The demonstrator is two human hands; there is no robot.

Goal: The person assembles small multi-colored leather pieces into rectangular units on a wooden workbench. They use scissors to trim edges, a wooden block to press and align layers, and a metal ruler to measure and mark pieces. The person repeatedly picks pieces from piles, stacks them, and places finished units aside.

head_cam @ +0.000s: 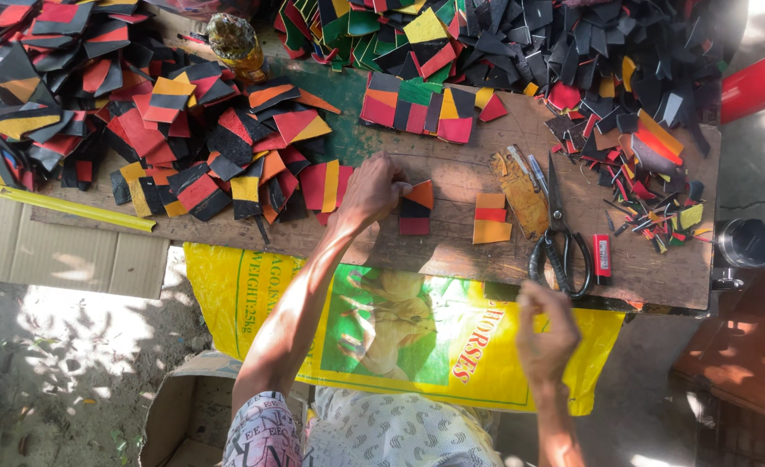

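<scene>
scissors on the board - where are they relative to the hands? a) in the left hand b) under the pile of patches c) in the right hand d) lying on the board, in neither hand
d: the scissors lie flat on the wooden board; the left hand is on a small patch, and the right hand is off the board's near edge.

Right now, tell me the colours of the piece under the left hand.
Orange, black and red bands on the piece, head view.
</scene>
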